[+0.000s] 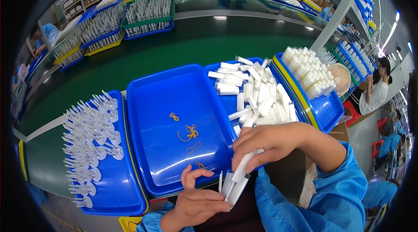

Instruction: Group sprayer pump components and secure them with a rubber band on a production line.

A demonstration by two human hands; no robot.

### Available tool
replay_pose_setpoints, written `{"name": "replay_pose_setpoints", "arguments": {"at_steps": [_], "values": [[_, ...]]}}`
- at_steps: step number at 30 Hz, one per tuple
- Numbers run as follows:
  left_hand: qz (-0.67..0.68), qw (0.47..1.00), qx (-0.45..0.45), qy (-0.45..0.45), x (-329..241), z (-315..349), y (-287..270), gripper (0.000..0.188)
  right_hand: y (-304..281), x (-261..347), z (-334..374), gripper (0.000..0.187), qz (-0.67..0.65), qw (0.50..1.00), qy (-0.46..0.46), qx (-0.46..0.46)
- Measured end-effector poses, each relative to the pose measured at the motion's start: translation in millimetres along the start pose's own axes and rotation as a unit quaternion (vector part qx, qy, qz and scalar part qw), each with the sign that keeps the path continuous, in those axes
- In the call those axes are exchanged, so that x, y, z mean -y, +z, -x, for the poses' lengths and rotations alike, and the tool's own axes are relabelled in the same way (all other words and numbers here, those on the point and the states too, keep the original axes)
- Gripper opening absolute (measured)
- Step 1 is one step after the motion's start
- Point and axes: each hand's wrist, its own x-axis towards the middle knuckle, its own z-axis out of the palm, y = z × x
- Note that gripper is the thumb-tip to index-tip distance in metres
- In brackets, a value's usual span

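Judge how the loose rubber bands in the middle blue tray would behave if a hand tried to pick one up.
The rubber bands lie twisted and looped, so they are probably floppy and would droop from the fingers. They look thin and very light, lying flat on the glossy middle blue tray, so pinching one up may take a fingernail. They seem unlikely to roll or break.

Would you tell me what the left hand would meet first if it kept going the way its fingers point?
Probably the white plastic pieces the right hand holds: the left hand points right, its fingertips about touching them, though depth is unclear.
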Motion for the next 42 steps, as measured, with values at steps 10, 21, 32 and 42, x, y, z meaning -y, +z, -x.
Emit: {"name": "replay_pose_setpoints", "arguments": {"at_steps": [10,21,32,42], "values": [[-0.091,0.993,0.05,0.053,-9.5,-0.5,-1.5,0.018,23.8,24.2,0.0,0.012,0.088,0.994,0.062,0.008],[-0.132,0.99,-0.052,-0.003,-9.9,-1.2,-2.3,0.032,67.4,29.8,-9.0,0.018,0.204,0.976,0.022,-0.069],[0.178,0.953,-0.201,-0.143,16.2,3.7,2.3,0.027,-37.2,-51.7,-38.9,0.031,0.421,0.852,0.191,-0.247],[0.184,0.961,-0.153,-0.137,15.2,9.4,0.4,0.023,-48.4,-74.0,-43.2,0.042,0.532,0.77,0.306,-0.174]]}}
